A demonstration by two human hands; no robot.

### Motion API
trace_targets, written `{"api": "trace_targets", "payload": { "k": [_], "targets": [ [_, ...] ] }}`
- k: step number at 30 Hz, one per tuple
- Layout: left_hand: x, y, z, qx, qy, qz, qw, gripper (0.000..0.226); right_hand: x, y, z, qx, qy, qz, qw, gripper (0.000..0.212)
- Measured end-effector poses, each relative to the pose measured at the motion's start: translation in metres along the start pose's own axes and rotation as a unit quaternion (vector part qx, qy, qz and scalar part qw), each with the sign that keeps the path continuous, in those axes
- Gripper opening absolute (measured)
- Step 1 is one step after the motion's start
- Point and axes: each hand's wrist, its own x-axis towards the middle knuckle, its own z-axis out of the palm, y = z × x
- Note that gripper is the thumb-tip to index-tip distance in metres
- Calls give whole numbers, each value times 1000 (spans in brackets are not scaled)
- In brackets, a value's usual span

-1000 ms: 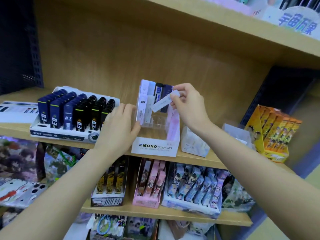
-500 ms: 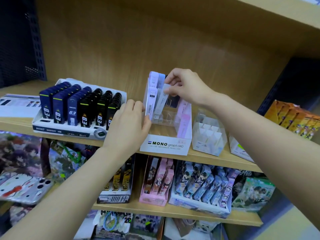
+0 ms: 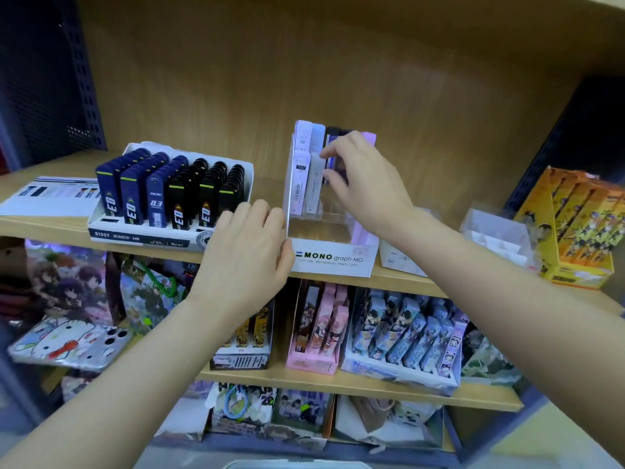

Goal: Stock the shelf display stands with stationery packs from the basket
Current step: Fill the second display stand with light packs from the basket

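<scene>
Remaining room: clear slots [image 3: 333, 211] free in display stand [image 3: 333, 262], right of pale pack [image 3: 314, 184].
Pale pack: upright, second column, touching lilac packs [image 3: 301, 164].
Right hand [image 3: 365, 184]: fingertips pinch pack's edge.
Left hand [image 3: 250, 252]: fingers straight, flat against stand's left edge.

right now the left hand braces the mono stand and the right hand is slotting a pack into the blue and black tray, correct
Not the tray. In the head view the right hand slots the pack into the MONO stand, the same one the left hand braces.
</scene>
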Motion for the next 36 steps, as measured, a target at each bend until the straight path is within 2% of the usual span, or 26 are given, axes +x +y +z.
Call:
{"api": "trace_targets", "payload": {
  "k": [5, 8, 11, 15, 17, 20, 25, 30, 33, 36],
  "targets": [
    [-46, 8, -10, -7, -20, 55, 998, 26, -62, -10, 2, -2, 84, -72, 994, 14],
    [-83, 13, -6, -18, -47, 88, 995, 23, -113, -16, 11, 1, 60, -123, 991, 15],
    [-121, 12, 11, -31, -96, 101, 990, 21, -170, -19, 33, 11, -20, -159, 987, 13],
    [-177, 11, 47, -43, -179, 97, 978, 17, -246, -16, 77, 11, -153, -151, 977, 9],
    [-207, 10, 67, -49, -217, 91, 971, 15, -282, -17, 99, 22, -229, -130, 964, 13],
    [-251, 8, 99, -63, -273, 69, 957, 13, -335, -18, 132, 77, -339, -53, 936, 22],
    [-316, 7, 141, -109, -378, -111, 913, 34, -412, -22, 180, 175, -508, 140, 832, 33],
    [-346, 28, 158, -233, -413, -371, 798, 44, -462, -41, 209, 251, -592, 259, 721, 38],
    [-356, 45, 164, -265, -384, -439, 768, 47, -479, -60, 219, 301, -622, 272, 670, 31],
    [-357, 57, 167, -264, -361, -479, 756, 50, -486, -71, 229, 337, -641, 253, 641, 32]
  ]
}}
